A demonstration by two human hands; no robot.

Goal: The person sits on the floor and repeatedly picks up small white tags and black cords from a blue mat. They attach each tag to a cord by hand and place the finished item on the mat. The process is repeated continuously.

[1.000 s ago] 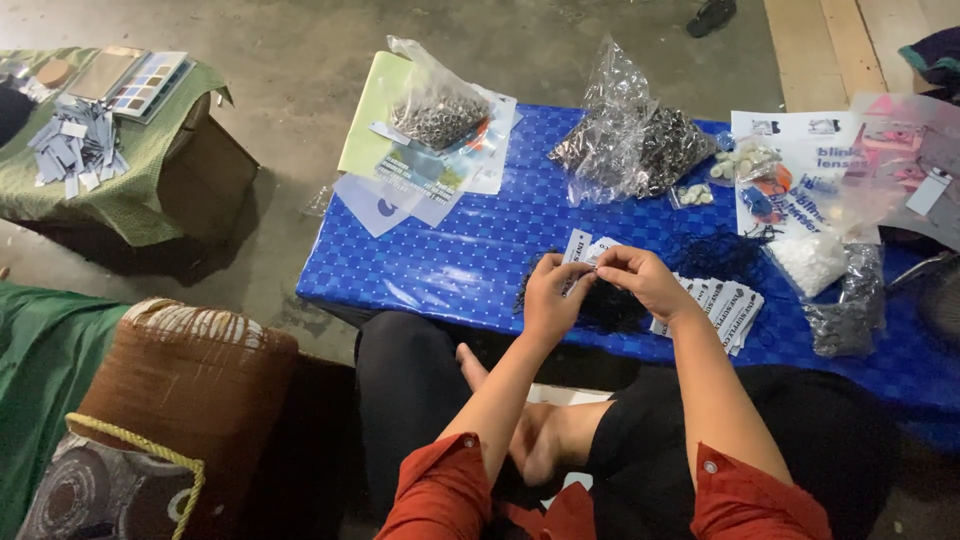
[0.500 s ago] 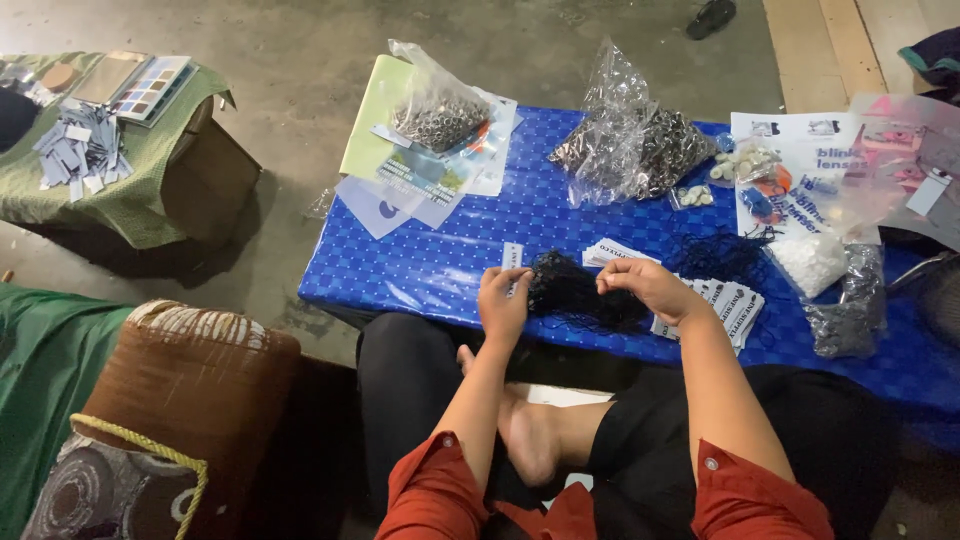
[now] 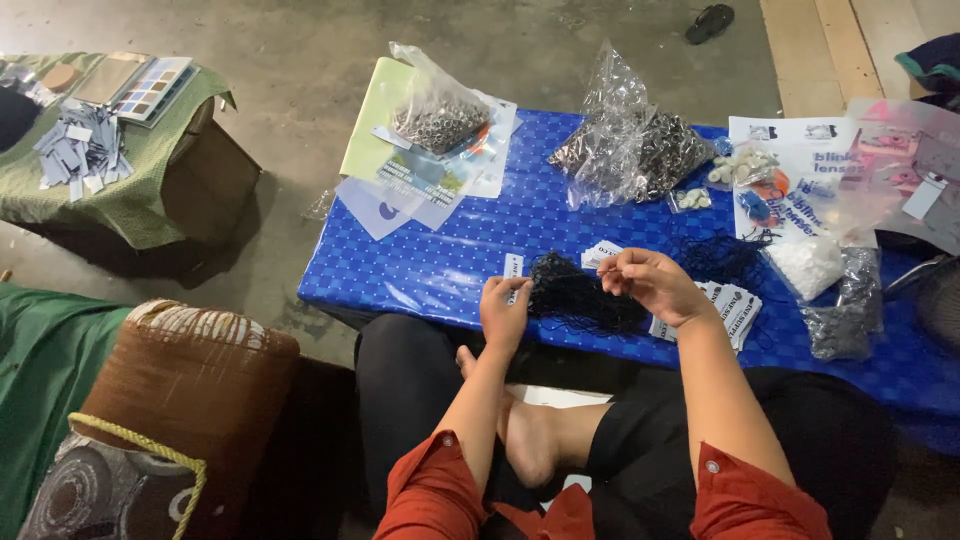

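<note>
I sit cross-legged at a low table with a blue cover. My left hand pinches a small white card tag at the table's near edge. My right hand has its fingers pinched on a thin black thread coming from a tangled black thread pile that lies between both hands. A fanned stack of white card tags rests just right of my right hand.
Clear bags of small metal rings sit at the table's far side, with printed sheets and more bags on the right. A green-covered box with cards stands at left, a brown cushion beside my knee.
My hands have come apart from holding a tag together. The left hand moved down-left with a tag; the right hand lifted a thread from the black pile.
</note>
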